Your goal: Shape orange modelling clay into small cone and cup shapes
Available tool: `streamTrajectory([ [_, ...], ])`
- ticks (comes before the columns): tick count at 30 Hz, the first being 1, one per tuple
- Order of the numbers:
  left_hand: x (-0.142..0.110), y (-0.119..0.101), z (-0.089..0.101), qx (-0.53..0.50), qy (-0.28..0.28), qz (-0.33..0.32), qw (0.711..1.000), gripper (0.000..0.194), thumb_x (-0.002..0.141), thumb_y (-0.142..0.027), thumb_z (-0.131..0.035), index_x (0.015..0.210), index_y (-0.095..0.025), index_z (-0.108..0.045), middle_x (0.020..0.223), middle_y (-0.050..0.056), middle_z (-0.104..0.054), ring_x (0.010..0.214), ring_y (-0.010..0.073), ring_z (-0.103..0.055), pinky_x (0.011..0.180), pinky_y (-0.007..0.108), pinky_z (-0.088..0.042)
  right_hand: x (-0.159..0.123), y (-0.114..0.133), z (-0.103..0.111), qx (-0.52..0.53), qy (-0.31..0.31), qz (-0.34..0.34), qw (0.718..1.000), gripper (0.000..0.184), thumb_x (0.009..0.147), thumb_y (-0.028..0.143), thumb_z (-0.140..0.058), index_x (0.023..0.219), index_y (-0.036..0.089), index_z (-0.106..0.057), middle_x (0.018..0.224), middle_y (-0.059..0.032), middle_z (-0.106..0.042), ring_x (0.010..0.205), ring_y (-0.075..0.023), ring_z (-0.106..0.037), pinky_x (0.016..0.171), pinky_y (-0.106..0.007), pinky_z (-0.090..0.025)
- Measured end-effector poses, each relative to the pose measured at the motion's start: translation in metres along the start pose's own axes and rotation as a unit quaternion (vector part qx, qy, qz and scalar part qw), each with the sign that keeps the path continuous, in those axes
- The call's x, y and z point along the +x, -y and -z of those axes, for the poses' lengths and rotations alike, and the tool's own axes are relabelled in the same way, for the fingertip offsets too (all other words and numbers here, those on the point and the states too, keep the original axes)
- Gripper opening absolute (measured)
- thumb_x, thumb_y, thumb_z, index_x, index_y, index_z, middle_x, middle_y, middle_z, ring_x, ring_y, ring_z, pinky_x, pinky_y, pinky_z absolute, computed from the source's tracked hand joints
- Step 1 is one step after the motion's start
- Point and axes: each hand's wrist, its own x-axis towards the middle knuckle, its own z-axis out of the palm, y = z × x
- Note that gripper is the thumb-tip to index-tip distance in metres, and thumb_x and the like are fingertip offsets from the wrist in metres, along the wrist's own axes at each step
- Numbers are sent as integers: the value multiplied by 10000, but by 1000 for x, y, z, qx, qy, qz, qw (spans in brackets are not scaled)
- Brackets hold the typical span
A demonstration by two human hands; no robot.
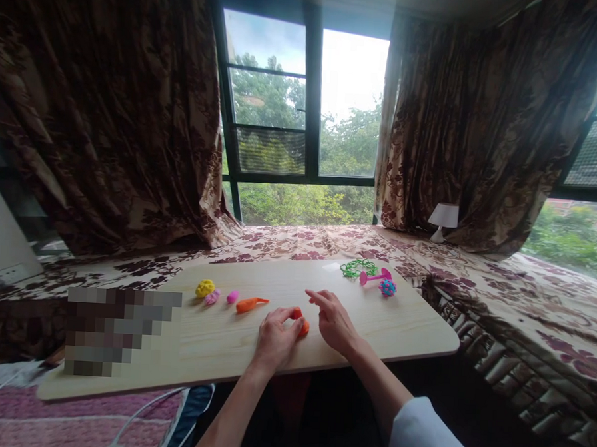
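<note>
At the near edge of the table, my left hand (275, 337) has its fingers and thumb closed around an orange-red lump (304, 328), partly covered by the fingers. My right hand (334, 324) hovers just to the right of it, apart from the lump, index finger stretched out and nothing visible in it. To the left lie an orange carrot-shaped piece (248, 305) with a thin tail, a small pink egg-shaped piece (232, 297), a pale pink crumpled lump (212, 297) and a yellow bumpy lump (205, 288).
On the table (196, 351), back right, sit a green tangle of cord or beads (357, 268), a pink dumbbell-shaped toy (374, 277) and a blue knobbly ball (388, 288). A white lamp (443, 221) stands on the cloth-covered ledge. A blurred patch hides the table's left part.
</note>
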Motion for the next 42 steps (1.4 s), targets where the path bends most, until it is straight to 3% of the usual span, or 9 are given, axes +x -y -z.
streamTrajectory([
  [8,-3,-5,3,12,23,2,1000,285,758,-378,-473,915,-225,-657,917,47,-640,912,211,-537,865,352,-368,10,8,9,-69,86,87,990,541,712,-33,-398,1107,295,-569,997,-35,-528,903,-171,-432,795,-309,-388],
  [12,-2,-8,5,20,34,4,999,293,768,-398,-452,875,-230,-666,875,45,-645,894,211,-540,848,347,-374,10,11,8,-95,104,94,986,506,722,-18,-414,1072,304,-590,990,-35,-531,893,-173,-428,773,-304,-386],
  [19,-3,-4,3,13,21,-3,1000,317,768,-424,-449,941,-250,-651,892,34,-643,886,196,-542,834,334,-382,13,11,10,-97,77,70,990,562,722,-33,-373,1181,262,-508,1020,-53,-525,923,-178,-416,785,-307,-392],
  [23,-3,-2,3,17,27,-5,999,318,775,-434,-436,919,-256,-656,886,28,-647,888,194,-542,828,325,-385,8,9,9,-103,96,83,987,555,718,-29,-380,1155,278,-530,1014,-45,-531,913,-181,-419,797,-318,-387],
  [27,-3,-3,4,15,29,-4,999,333,778,-438,-435,948,-244,-646,908,33,-646,904,193,-541,848,324,-375,4,9,7,-103,80,59,990,605,711,-37,-366,1244,241,-437,1016,-57,-531,918,-182,-413,792,-314,-391],
  [32,-3,-5,4,15,40,-7,999,326,787,-429,-423,915,-239,-654,893,34,-647,902,192,-543,845,321,-382,3,10,7,-114,105,81,985,533,734,-23,-389,1145,283,-534,1011,-48,-526,921,-181,-417,805,-322,-375],
  [38,-5,6,7,20,5,1,1000,347,751,-408,-486,1005,-216,-623,946,48,-630,920,190,-552,868,333,-388,12,5,15,-67,52,43,996,707,646,-91,-323,1261,247,-406,1056,-48,-514,943,-169,-409,824,-304,-382],
  [42,-7,16,12,39,3,-6,999,323,747,-335,-500,1016,-203,-619,1007,57,-611,981,195,-528,895,334,-378,14,3,18,-102,89,53,989,674,671,-67,-354,1251,270,-419,1088,-51,-500,963,-185,-402,820,-331,-364],
])
